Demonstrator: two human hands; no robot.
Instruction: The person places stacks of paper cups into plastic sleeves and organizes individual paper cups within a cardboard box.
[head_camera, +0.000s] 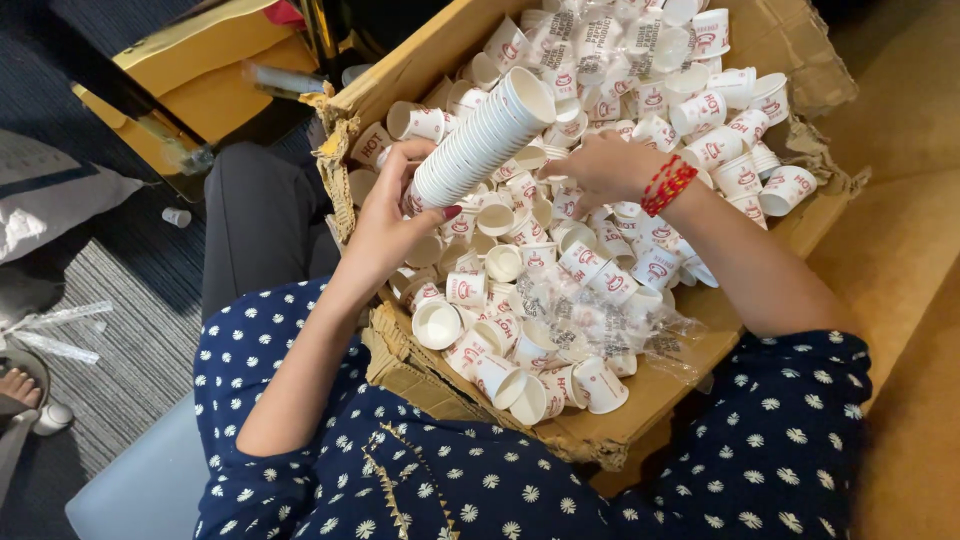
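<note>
From the head view: the left hand (395, 215) is wrapped around the base of a long stack of nested cups (480, 140), tilted up over the cardboard box (420, 60). The right hand (590, 165) is curled down among the loose paper cups (560, 260), fingers closed on something I can't make out. Looks like mid-stacking; adding another would call for lining its base with the stack's open mouth.

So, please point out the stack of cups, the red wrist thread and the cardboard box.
stack of cups (480, 140), head view, middle of stack.
red wrist thread (668, 185), head view, its middle.
cardboard box (400, 350), head view, torn near edge.
</note>
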